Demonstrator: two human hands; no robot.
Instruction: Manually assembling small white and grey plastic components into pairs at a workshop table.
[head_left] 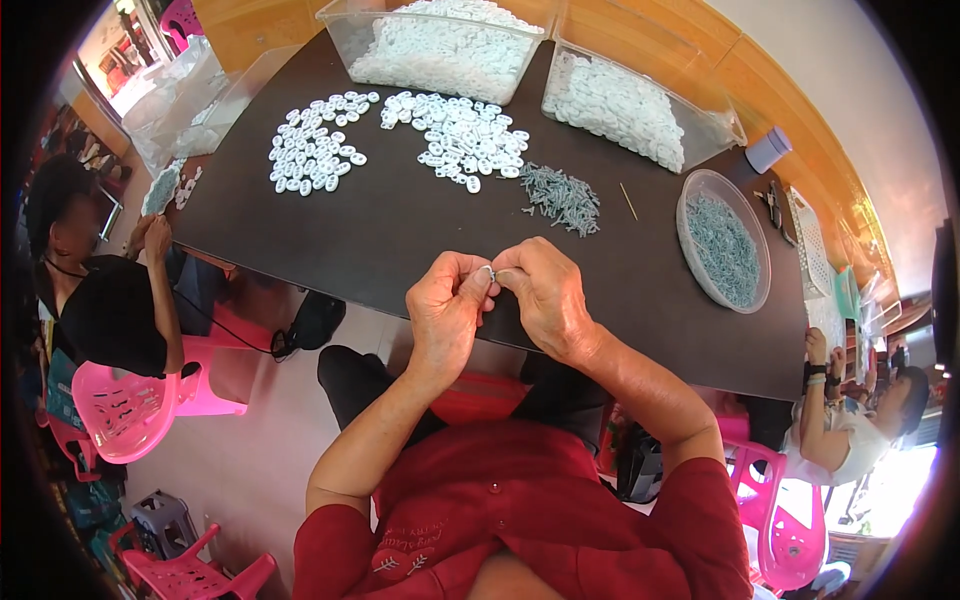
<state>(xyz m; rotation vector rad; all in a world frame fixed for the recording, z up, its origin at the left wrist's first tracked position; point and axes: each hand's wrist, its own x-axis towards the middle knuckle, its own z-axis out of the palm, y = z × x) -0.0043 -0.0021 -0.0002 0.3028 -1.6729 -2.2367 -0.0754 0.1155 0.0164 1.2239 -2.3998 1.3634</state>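
Observation:
Close together over the near edge of the dark table, both my hands pinch at a small white plastic piece. My left hand is closed with the piece between thumb and fingertips. Thumb and forefinger of my right hand meet at the same spot; whatever they grip is mostly covered. Beyond my hands lies a heap of small grey-blue screw-like pieces. Farther back, flat white oval pieces with dark marks are spread in a left group and a right group.
Two clear bins, one at the back and one at back right, hold white pieces. A round clear tub holds grey-blue pieces. A thin stick, pliers and a lilac cup lie nearby. People sit at both sides.

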